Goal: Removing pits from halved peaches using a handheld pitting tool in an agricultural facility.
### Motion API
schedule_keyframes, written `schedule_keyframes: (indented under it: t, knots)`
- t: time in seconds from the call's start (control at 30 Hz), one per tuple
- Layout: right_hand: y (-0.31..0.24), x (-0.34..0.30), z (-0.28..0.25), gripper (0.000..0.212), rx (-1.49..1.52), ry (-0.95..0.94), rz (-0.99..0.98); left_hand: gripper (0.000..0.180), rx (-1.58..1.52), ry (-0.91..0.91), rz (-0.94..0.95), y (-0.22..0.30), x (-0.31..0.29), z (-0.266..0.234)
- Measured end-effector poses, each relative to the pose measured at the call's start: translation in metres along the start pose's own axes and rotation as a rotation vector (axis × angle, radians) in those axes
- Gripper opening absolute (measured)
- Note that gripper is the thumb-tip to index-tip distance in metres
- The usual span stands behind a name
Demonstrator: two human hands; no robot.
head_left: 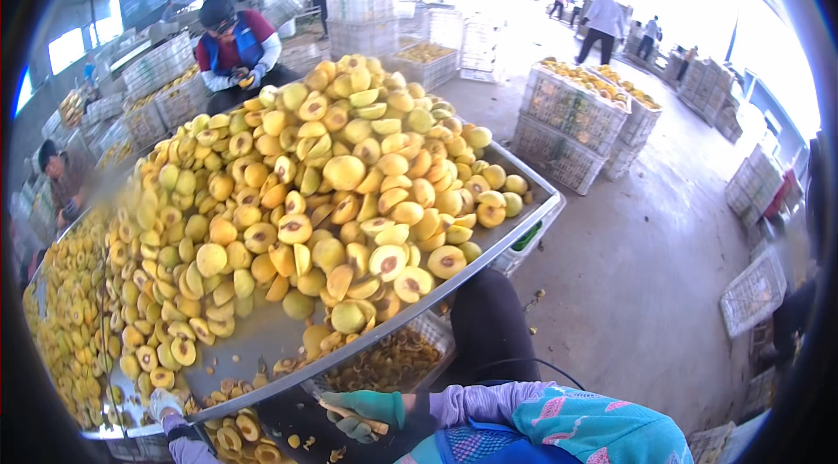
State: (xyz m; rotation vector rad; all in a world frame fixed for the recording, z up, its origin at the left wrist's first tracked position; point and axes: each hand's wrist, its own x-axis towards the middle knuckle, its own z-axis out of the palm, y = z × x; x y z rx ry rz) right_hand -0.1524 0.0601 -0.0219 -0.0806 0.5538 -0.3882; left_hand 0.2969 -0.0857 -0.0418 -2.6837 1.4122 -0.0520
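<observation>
Halved yellow peaches (340, 171), many with brown pits or hollows showing, lie heaped on a metal tray table (240, 350). My left hand (163, 403), in a pale glove, is at the table's near edge beside several peach halves; its fingers are too unclear to show whether they grip anything. My right hand (371, 410), in a green glove, is closed around the wooden handle of a small hand tool (365, 420). The tool's darker end points left, below the table rim. What kind of blade or tip it has is hard to make out.
Under the rim sit a container of dark peach scraps (384, 368) and more peach halves (243, 439). A co-worker (240, 49) sits behind the heap with fruit in hand. Stacked white crates of peaches (572, 119) stand to the right; an empty-looking crate (752, 294) leans farther right.
</observation>
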Motion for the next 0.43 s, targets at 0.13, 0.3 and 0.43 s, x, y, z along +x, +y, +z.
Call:
schedule_keyframes:
  t: [0.13,0.3,0.43]
  knots:
    - [-0.013,-0.005,0.000,0.040,-0.063,0.119,-0.114,0.050,-0.352,0.056,0.312,0.047,-0.022,-0.023]
    - [-0.017,-0.006,-0.004,0.046,-0.380,0.207,-0.380,0.042,-1.986,-0.295,0.384,0.062,-0.107,-0.028]
    - [-0.009,0.000,-0.001,0.036,-0.390,0.152,-0.625,0.040,-2.296,-0.539,0.182,0.061,-0.206,-0.064]
